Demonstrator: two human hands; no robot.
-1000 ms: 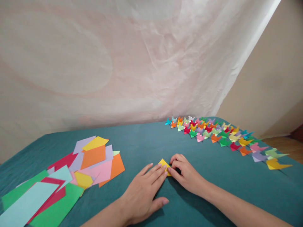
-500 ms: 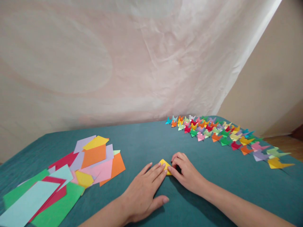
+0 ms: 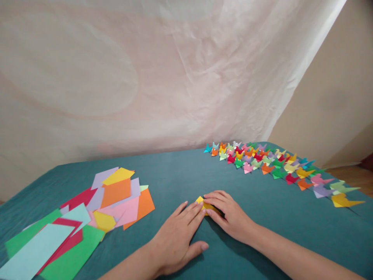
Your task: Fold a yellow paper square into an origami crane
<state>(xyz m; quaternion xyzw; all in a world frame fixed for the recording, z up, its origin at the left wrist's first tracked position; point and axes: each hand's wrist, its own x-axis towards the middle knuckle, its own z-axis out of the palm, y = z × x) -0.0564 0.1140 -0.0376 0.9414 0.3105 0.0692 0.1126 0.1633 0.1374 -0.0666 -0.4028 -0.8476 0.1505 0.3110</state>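
Note:
A small piece of folded yellow paper [image 3: 199,200] lies on the tablecloth in front of me, partly covered by fingers. My left hand [image 3: 179,232] rests flat, its fingertips pressing the paper's left side and its thumb spread away. From the right, my right hand [image 3: 232,213] has its thumb and fingers closed about the paper's right part, where a flap seems to stand up. The fingers hide much of that side, so the exact fold cannot be made out.
Loose sheets of coloured paper, among them an orange sheet [image 3: 116,192] and a light blue sheet [image 3: 40,249], overlap at the left. Rows of small folded paper birds [image 3: 279,174] stand at the right. A teal tablecloth [image 3: 175,175] covers the table; a pale curtain [image 3: 163,77] hangs behind.
My right hand's fingers have straightened and moved slightly left over the paper, and its right part now appears lifted under them. My left hand stays in place.

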